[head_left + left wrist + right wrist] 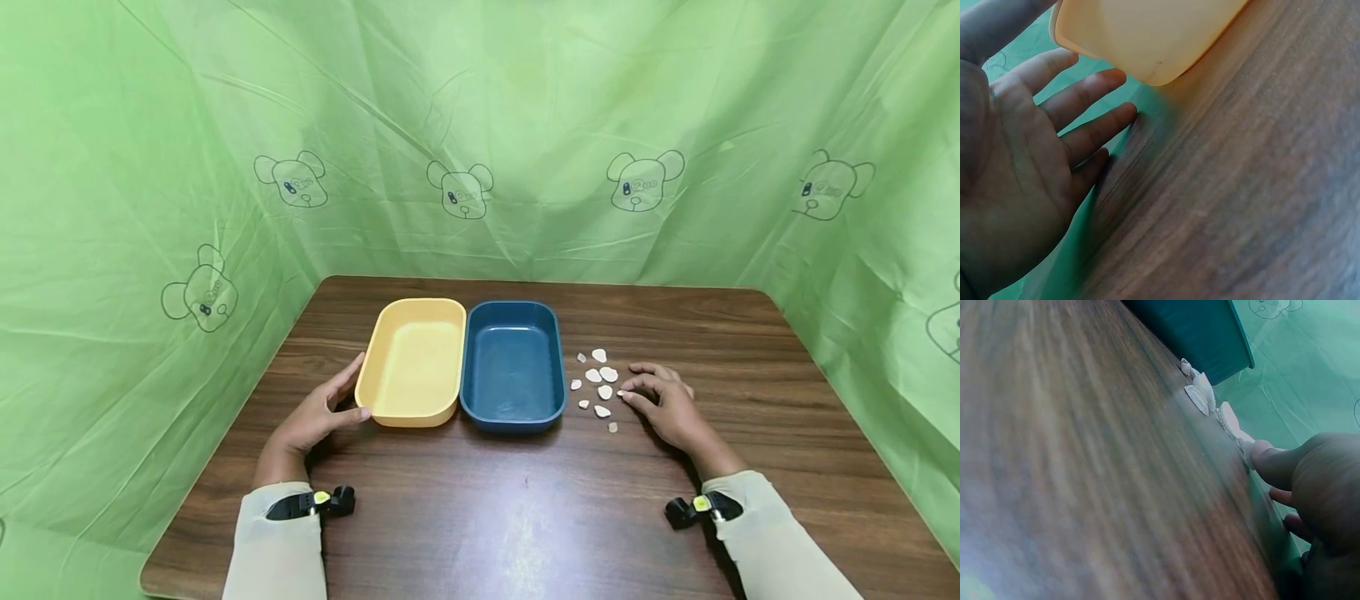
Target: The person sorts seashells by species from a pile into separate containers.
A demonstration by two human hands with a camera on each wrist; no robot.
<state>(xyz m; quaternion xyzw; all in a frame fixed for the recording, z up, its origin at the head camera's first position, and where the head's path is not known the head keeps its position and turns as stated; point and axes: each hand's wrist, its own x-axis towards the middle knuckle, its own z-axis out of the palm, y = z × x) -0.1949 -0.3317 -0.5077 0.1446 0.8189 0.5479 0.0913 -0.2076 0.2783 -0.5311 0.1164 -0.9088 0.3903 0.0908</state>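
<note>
My left hand (pixel 318 417) rests at the near left corner of a yellow tray (pixel 408 419), thumb against the front wall and fingers extended along the left side. In the left wrist view those fingers (pixel 1094 90) are straight and spread beside the tray. On the table's right side my right hand (pixel 667 408) pinches a small white shell (pixel 621 392) between thumb and index finger, low over the wood. Several white, shell-like pieces (pixel 604 392) of different sizes lie scattered just left of it. In the right wrist view more of these shells (pixel 1200 394) line up beyond the thumb.
A dark blue tray (pixel 513 427) stands right against the yellow one, between it and the shells. Both trays hold nothing. The brown wooden table (pixel 480 517) is enclosed by green cloth (pixel 547 100) at the back and sides.
</note>
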